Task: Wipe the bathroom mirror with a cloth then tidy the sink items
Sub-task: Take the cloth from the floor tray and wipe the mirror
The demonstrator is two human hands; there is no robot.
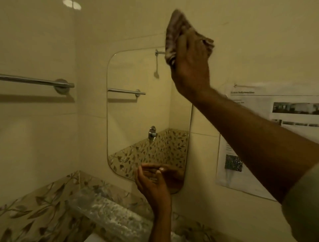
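1. The walls [43,43] are smooth, shiny, cream tiles.
2. A silver towel bar [37,81] is fixed on the left wall.
3. Lower down runs a band of tiles with a brown leaf pattern [39,207].
4. A speckled stone ledge [110,212] sits in front of it.
5. A paper notice [255,138] with small pictures hangs on the right wall.
6. A bright light spot [72,2] shines at the top.
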